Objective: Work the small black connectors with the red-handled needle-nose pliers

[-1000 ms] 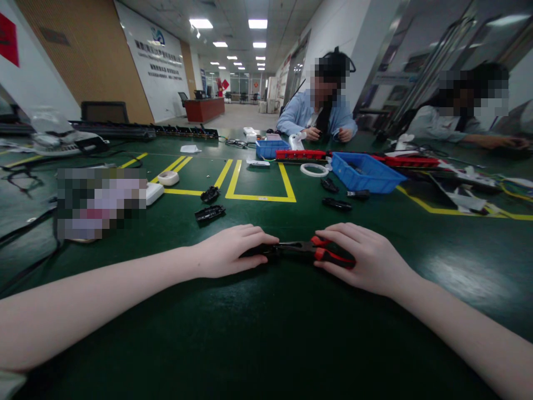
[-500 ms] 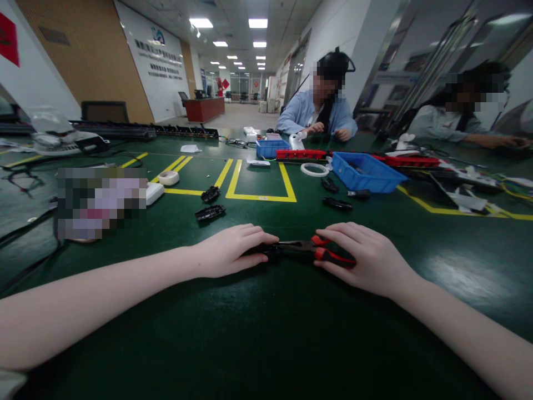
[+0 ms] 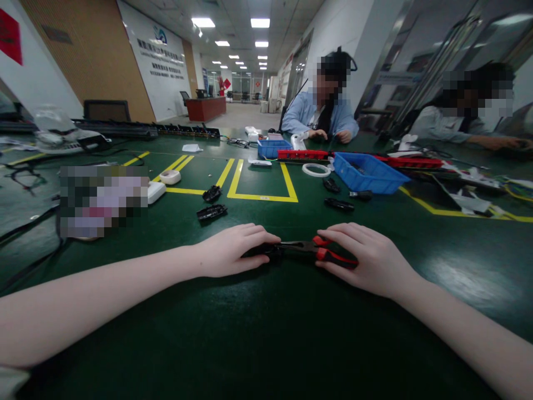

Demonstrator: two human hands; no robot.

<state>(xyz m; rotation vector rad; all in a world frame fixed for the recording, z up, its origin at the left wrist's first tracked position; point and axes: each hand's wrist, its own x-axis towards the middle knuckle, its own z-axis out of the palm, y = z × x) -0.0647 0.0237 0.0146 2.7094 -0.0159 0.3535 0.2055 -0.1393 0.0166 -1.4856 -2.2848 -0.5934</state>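
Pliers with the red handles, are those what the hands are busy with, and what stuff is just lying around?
In hand:
pliers, right hand on the red handles
small black part under the left hand

Lying about:
blue bin
white tape ring
black pieces
red strip

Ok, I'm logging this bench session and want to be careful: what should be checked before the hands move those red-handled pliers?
1. Right hand on the red handles of the pliers: ok, fingers lie over them.
2. Left hand at the dark nose end: ok, it covers a small black part there; what that part is, cannot tell.
3. Pliers flat on the green table: ok.
4. Pliers shut on the part or just beside it: cannot tell, the left hand hides it.
5. Space just ahead: ok, the nearest black piece and the blue bin lie well beyond the hands.
6. Co-workers' hands clear: ok, they stay at the far side.
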